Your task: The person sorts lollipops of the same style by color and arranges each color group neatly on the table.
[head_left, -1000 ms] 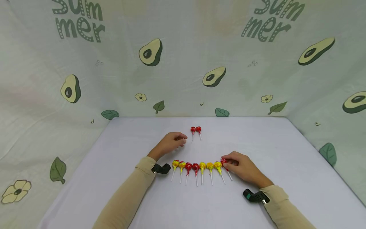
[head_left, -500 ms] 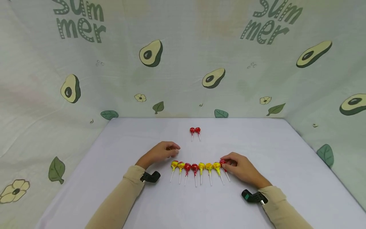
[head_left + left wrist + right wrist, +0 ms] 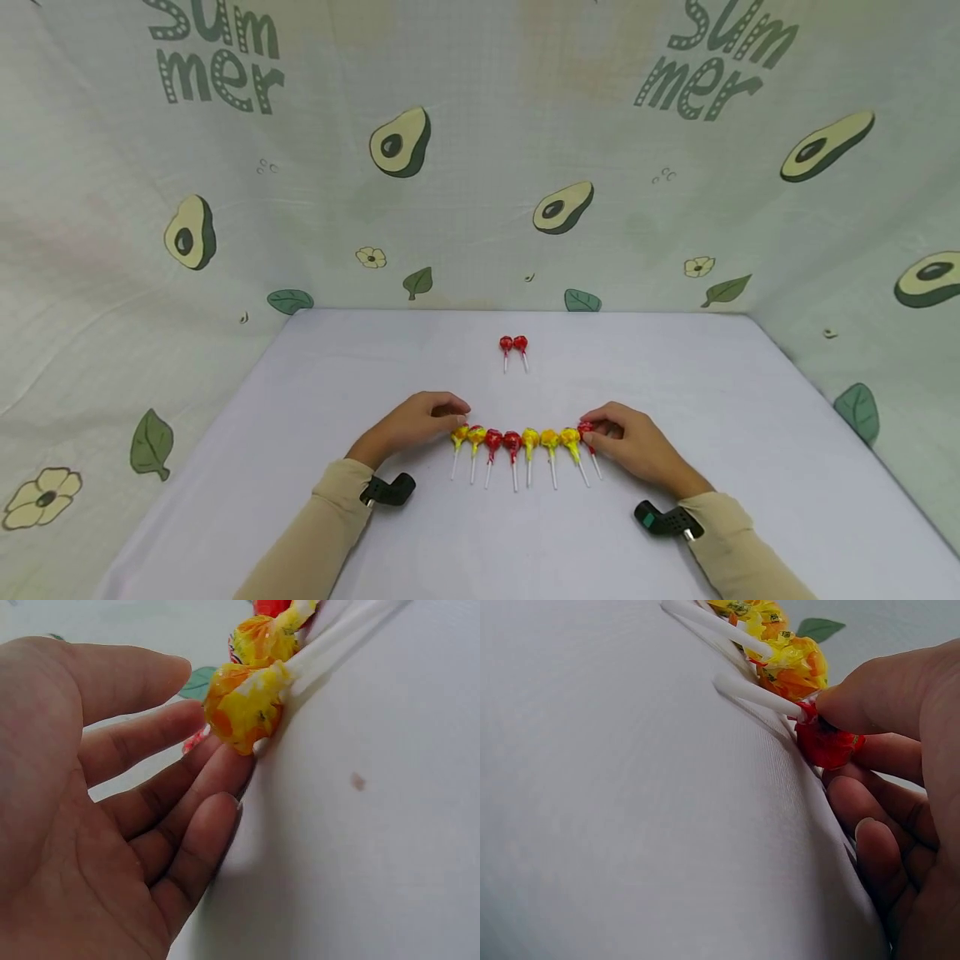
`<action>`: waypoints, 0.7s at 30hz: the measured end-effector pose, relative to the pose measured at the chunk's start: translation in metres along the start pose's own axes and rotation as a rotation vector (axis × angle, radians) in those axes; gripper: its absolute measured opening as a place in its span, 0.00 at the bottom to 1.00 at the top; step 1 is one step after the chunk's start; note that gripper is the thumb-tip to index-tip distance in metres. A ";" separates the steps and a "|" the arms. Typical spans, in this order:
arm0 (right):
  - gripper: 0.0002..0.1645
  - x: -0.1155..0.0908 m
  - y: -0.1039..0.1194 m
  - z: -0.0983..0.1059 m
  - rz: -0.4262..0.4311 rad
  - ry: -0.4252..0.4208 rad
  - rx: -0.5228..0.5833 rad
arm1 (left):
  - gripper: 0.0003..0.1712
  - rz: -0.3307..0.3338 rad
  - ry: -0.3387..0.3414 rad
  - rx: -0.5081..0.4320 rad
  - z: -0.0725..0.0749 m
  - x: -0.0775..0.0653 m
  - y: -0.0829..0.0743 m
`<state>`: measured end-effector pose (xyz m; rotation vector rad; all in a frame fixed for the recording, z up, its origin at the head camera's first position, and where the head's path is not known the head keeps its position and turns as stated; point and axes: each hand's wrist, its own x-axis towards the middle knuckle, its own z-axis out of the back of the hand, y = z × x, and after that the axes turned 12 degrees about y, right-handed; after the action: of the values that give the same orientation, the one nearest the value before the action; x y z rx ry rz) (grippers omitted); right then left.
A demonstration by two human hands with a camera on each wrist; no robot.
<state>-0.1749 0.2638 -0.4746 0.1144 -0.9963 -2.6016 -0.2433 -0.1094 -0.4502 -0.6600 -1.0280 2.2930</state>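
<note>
A row of several wrapped lollipops, yellow and red, lies on the white table with sticks toward me. At the row's right end, my right hand (image 3: 626,437) pinches the head of a red lollipop (image 3: 829,746) between thumb and fingers; its stick rests on the cloth. My left hand (image 3: 416,421) is at the left end, beside a yellow lollipop (image 3: 244,705). In the left wrist view its fingertips reach the candy's far side, and the thumb stays apart from it. Between the ends lie a red lollipop (image 3: 512,442) and a yellow lollipop (image 3: 550,438), among others.
Farther back lie two red lollipops, a left one (image 3: 506,343) and a right one (image 3: 521,342), side by side. The white table (image 3: 675,367) ends at a hanging cloth (image 3: 465,250) printed with avocados and leaves.
My left hand has drawn back from near the two far red lollipops to the row's left end. The right hand stays at the right-end red lollipop, which has shifted slightly closer to its neighbour.
</note>
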 end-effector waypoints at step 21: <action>0.11 -0.003 0.000 -0.001 0.023 -0.016 0.028 | 0.15 -0.003 -0.153 -0.023 -0.022 -0.016 0.000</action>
<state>-0.1724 0.2644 -0.4751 0.0891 -1.0336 -2.5719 -0.2180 -0.1083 -0.4603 -0.4974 -1.1259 2.3617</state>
